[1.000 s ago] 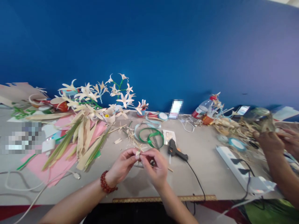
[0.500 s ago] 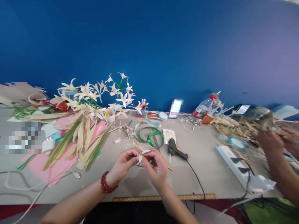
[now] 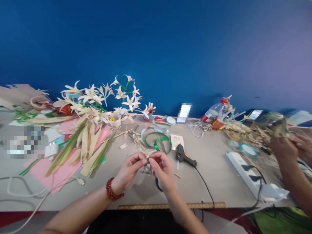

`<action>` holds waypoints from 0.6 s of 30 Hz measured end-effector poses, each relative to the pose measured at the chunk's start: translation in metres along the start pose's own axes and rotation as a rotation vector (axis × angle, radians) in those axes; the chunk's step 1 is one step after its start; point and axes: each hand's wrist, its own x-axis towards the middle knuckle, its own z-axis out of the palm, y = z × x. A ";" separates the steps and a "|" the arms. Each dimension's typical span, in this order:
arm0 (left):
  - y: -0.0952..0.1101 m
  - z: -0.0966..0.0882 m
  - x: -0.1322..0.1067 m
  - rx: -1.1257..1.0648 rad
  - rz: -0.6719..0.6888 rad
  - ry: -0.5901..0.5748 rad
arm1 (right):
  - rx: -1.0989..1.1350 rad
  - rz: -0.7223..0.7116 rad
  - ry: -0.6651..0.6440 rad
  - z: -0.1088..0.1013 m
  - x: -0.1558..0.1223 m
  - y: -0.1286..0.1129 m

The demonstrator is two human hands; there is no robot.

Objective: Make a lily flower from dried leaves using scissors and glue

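Observation:
My left hand (image 3: pixel 131 168) and my right hand (image 3: pixel 162 169) meet over the table, fingertips almost touching. Both pinch a small pale husk petal (image 3: pixel 147 156), mostly covered by the fingers. A beaded red bracelet circles my left wrist. Behind the fingers lies a roll of green ribbon (image 3: pixel 162 142), partly loose. To the right of my right hand rests a black glue gun (image 3: pixel 183 156) with its cord. Under my right hand a black loop (image 3: pixel 158 184) shows in part; what it belongs to is hidden.
Husk flowers (image 3: pixel 131 102) stand at the back left, above long husk leaves (image 3: pixel 87 136) on pink paper (image 3: pixel 64 172). A power strip (image 3: pixel 243 172) lies on the right, near a co-worker's hands (image 3: pixel 284 149). A wooden ruler (image 3: pixel 195 205) runs along the front edge.
The petal, which hung below my fingertips, is now more covered by them. My fingers have shifted slightly upward and closer together. The black loop shows more under my right hand.

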 end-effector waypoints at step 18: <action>0.001 0.002 0.002 0.007 -0.010 0.005 | 0.053 0.101 0.003 0.002 0.003 0.007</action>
